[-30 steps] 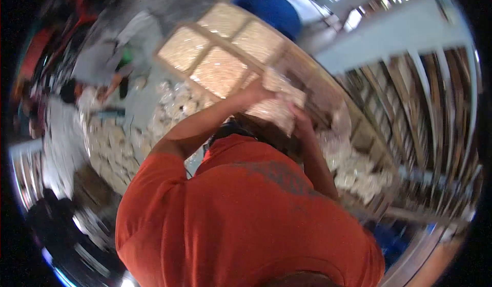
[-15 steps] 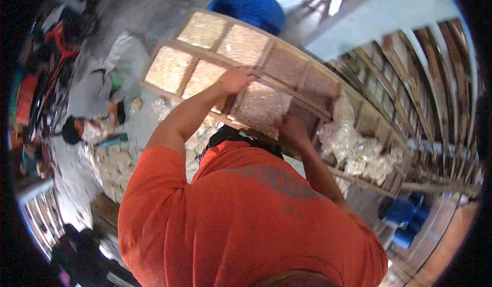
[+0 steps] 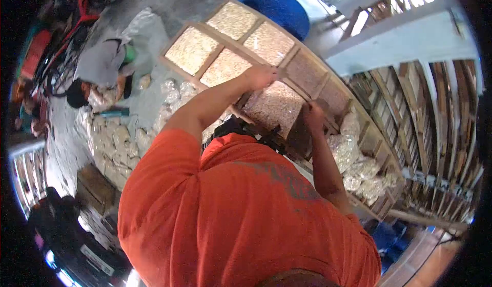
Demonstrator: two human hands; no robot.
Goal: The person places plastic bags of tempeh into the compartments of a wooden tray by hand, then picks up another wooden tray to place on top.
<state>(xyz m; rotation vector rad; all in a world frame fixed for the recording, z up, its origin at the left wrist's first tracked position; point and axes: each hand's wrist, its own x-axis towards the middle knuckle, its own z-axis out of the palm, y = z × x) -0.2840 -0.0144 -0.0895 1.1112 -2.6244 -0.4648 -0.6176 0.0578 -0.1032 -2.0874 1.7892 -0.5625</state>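
Observation:
A long wooden frame (image 3: pixel 233 42) is divided into compartments, several of them filled with pale flakes or chips. My left hand (image 3: pixel 262 77) lies at the top edge of a tilted tray of flakes (image 3: pixel 274 105), near the middle divider. At the tray's right edge is my right hand (image 3: pixel 313 114), its fingers partly bent. Shadow and blur hide how the fingers of both hands close. Clear plastic bags of pale pieces (image 3: pixel 346 151) rest in the compartments to the right of my right hand.
A blue tub (image 3: pixel 279 13) stands behind the frame. At the left a crouching person (image 3: pixel 100 64) is beside many filled bags on the floor (image 3: pixel 110 146). Slatted wood (image 3: pixel 410 102) lines the right, and a red motorcycle (image 3: pixel 79 10) stands upper left.
The view has shifted, so the frame appears further right. My right hand has moved up from the tray's lower right side to its upper right edge, and the tray now looks tilted.

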